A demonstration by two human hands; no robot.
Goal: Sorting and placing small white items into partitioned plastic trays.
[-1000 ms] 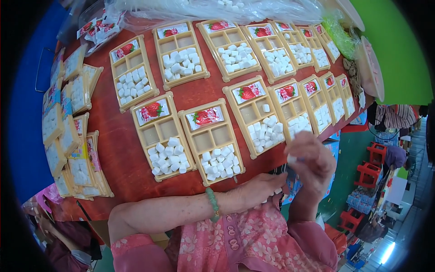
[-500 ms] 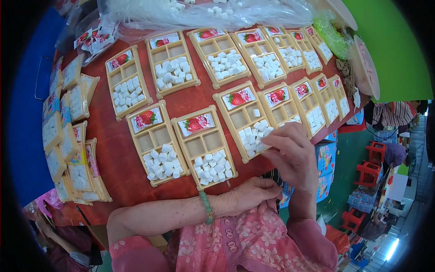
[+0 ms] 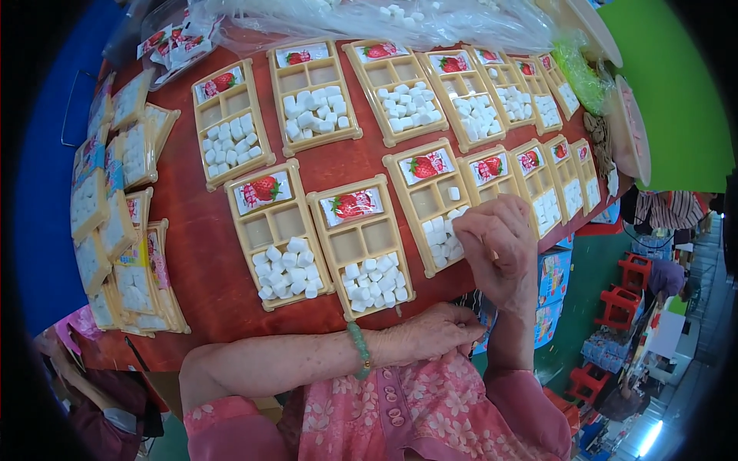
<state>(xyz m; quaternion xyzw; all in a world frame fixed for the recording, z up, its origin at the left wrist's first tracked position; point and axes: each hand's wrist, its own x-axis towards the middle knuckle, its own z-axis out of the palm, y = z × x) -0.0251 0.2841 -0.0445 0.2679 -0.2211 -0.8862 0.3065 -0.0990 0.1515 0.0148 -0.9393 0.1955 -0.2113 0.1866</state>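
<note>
My right hand (image 3: 500, 250) hangs over the right edge of a beige compartment tray (image 3: 398, 188), fingers bent and drawn together by its white marshmallows (image 3: 437, 238); anything between the fingertips is hidden. That tray also carries a strawberry-printed sachet (image 3: 427, 167) and one lone marshmallow (image 3: 453, 194) in a small compartment. Close to my body, below the table edge, my left hand (image 3: 438, 332) is curled closed, and I cannot see what it holds, if anything. Nearest to it is another tray (image 3: 324, 253) with a sachet and marshmallows.
Two rows of similar trays cover the red table (image 3: 192, 253). Filled packs (image 3: 131, 230) are stacked at left. Clear plastic sheeting (image 3: 307, 17) with loose marshmallows lies at the back. A pale round container (image 3: 630, 127) stands at right; red stools (image 3: 619, 307) are beyond.
My right hand has shifted slightly, its fingers curling in more over the marshmallows. My left hand stays curled near my body. The whole view has shifted a little, moving the trays rightward.
</note>
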